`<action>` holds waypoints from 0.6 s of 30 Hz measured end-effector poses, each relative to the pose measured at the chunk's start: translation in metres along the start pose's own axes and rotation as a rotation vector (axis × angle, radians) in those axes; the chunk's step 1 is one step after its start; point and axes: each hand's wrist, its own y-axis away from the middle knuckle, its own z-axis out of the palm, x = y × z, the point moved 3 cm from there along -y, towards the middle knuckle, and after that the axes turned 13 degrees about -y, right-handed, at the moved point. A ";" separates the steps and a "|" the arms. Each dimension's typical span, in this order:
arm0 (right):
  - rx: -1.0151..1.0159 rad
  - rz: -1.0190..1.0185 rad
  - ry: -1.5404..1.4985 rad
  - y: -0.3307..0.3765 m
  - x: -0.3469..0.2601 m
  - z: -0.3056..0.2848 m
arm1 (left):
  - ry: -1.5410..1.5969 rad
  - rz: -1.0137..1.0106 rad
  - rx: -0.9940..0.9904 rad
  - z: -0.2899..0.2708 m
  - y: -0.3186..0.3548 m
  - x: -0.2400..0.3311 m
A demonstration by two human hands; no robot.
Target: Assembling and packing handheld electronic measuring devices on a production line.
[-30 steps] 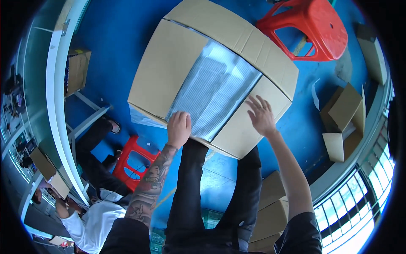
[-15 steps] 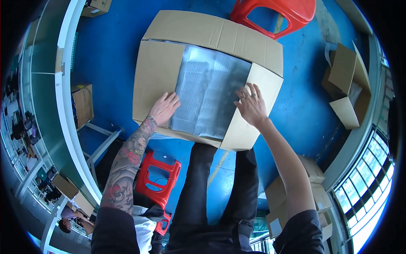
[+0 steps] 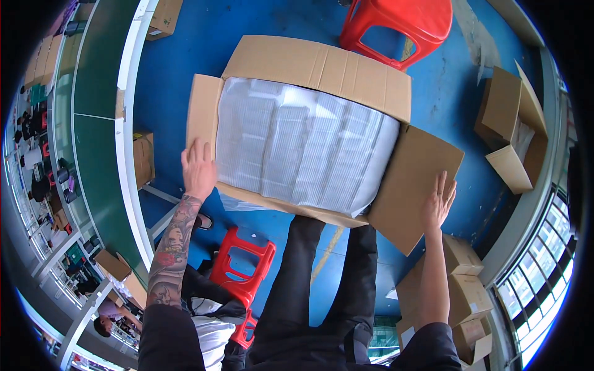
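Unfolded cardboard carton (image 3: 359, 69), frame centre
Left hand (image 3: 200, 170), fingers spread, on left flap (image 3: 202, 102); right hand (image 3: 438, 207) against right flap (image 3: 408, 182), grip unclear.

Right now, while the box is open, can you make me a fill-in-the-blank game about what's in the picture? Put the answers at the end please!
The left hand and right hand are at the open box's two side ____.
The tattooed forearm is the person's ____ one.
The plastic stool beyond the box is coloured ____.
The floor is coloured ____.

Missing words: flaps; left; red; blue.
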 end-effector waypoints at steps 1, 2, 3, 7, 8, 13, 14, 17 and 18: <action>-0.089 0.072 -0.023 -0.001 0.005 0.011 | -0.001 0.007 -0.008 0.009 0.003 -0.003; -0.178 0.147 -0.043 -0.001 0.010 0.022 | -0.009 -0.044 -0.043 0.019 0.005 -0.004; -0.267 0.224 -0.058 -0.001 0.015 0.034 | -0.014 -0.094 -0.078 0.031 0.006 -0.003; -0.443 0.515 -0.491 -0.040 -0.011 0.067 | 0.113 -0.259 -0.023 0.087 -0.020 0.000; -0.457 0.556 -0.535 -0.041 -0.022 0.072 | 0.070 -0.367 -0.048 0.099 -0.025 -0.003; -0.332 0.552 -0.855 -0.044 -0.048 0.100 | 0.831 -0.672 -0.214 0.159 -0.073 -0.069; -0.334 0.559 -0.851 -0.046 -0.052 0.101 | 0.833 -0.666 -0.218 0.167 -0.075 -0.075; -0.493 0.596 -1.297 -0.061 -0.070 0.101 | 0.994 -0.552 -0.420 0.193 -0.088 -0.089; -0.539 0.599 -1.453 -0.067 -0.076 0.101 | 1.043 -0.512 -0.479 0.200 -0.095 -0.094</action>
